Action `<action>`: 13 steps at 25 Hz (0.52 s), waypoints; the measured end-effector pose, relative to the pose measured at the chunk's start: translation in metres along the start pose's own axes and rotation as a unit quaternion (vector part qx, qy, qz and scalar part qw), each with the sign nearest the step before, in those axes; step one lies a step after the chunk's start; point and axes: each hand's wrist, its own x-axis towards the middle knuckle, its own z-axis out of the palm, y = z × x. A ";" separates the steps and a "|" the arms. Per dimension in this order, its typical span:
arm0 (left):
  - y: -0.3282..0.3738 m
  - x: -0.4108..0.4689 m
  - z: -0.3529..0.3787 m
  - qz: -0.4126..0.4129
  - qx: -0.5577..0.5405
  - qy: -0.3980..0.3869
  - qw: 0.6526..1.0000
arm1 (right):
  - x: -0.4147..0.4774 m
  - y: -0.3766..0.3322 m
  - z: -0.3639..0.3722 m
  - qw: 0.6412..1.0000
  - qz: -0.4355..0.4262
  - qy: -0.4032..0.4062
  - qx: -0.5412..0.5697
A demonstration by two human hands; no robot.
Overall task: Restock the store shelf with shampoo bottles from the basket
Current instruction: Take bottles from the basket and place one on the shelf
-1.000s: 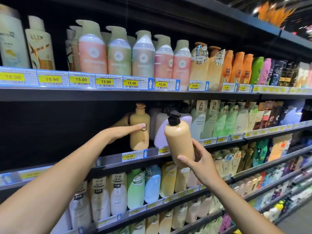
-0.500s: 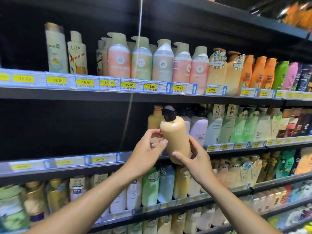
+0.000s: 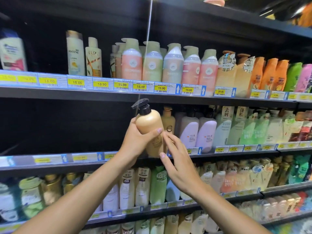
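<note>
A beige shampoo bottle (image 3: pixel 148 123) with a black pump is held upright in front of the middle shelf (image 3: pixel 50 160). My left hand (image 3: pixel 135 142) grips it around the body from the left, thumb across its front. My right hand (image 3: pixel 179 163) is at the bottle's lower right, its fingers fairly straight, the fingertips touching the bottle's side. A similar beige bottle (image 3: pixel 168 123) with a beige cap stands on the shelf just behind. The basket is out of sight.
Left of the beige bottle the middle shelf is a dark empty stretch. To the right stand lilac bottles (image 3: pixel 197 132) and green ones. The top shelf (image 3: pixel 152 94) and the lower shelves are packed with bottles and yellow price tags.
My left hand left the shelved beige bottle and took the held bottle around its body. My right hand loosened from a grip to straight fingers. The view swung left.
</note>
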 end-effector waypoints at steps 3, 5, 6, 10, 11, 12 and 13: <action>0.001 0.007 -0.019 0.029 0.022 -0.031 0.999 | 0.011 0.007 -0.006 0.999 -0.020 -0.034 0.010; 0.003 0.011 -0.028 0.041 0.042 -0.061 0.996 | 0.020 0.016 -0.010 1.000 -0.011 0.001 -0.002; 0.002 0.015 -0.033 0.043 0.054 -0.083 0.994 | 0.027 0.021 -0.013 0.999 0.013 0.029 -0.012; -0.003 0.031 -0.043 0.040 0.100 -0.142 0.984 | 0.054 0.034 -0.027 0.979 0.161 0.070 -0.104; -0.005 0.034 -0.045 0.045 0.110 -0.143 0.983 | 0.059 0.037 -0.027 0.968 0.200 0.046 -0.144; -0.006 0.037 -0.047 0.050 0.118 -0.142 0.982 | 0.063 0.040 -0.026 0.957 0.229 0.020 -0.178; -0.006 0.040 -0.048 0.053 0.127 -0.140 0.981 | 0.065 0.043 -0.024 0.948 0.249 0.001 -0.199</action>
